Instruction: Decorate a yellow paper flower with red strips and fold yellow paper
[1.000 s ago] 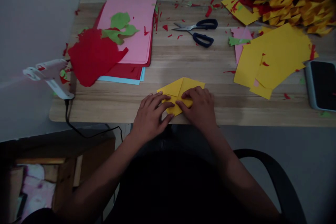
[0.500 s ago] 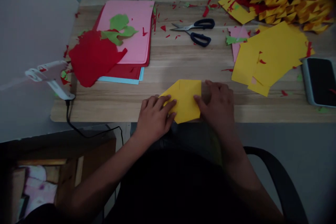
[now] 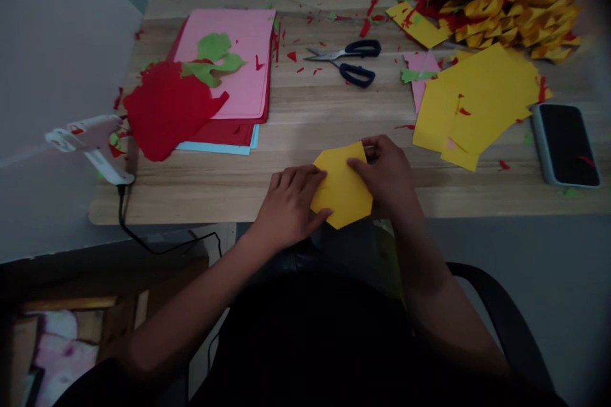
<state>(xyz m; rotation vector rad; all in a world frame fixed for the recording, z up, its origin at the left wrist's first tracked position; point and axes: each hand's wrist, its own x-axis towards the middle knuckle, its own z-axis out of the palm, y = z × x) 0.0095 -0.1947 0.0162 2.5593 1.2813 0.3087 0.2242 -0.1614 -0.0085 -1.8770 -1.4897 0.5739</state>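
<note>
A folded piece of yellow paper point(image 3: 342, 187) with angled corners is held at the table's front edge, its lower tip reaching past the edge. My left hand point(image 3: 291, 203) grips its left side, the thumb near the lower corner and the fingers along the left edge. My right hand point(image 3: 387, 172) pinches the upper right side, thumb on top and fingers behind the paper. To the right lie larger yellow sheets point(image 3: 482, 95), with red scraps on them. Scissors point(image 3: 346, 62) with dark blue handles rest half-open beyond my hands.
Pink sheets point(image 3: 238, 32) lie on red and blue ones, with a red paper piece point(image 3: 165, 111) and green scraps on top. A white glue gun point(image 3: 102, 149) with a cord stands left. A phone point(image 3: 566, 146) and a folded yellow paper construction point(image 3: 510, 6) are right.
The yellow paper has been turned clockwise, and its upper right part lifted. My left hand has moved right along it; my right hand has shifted from its right edge to a pinch higher up.
</note>
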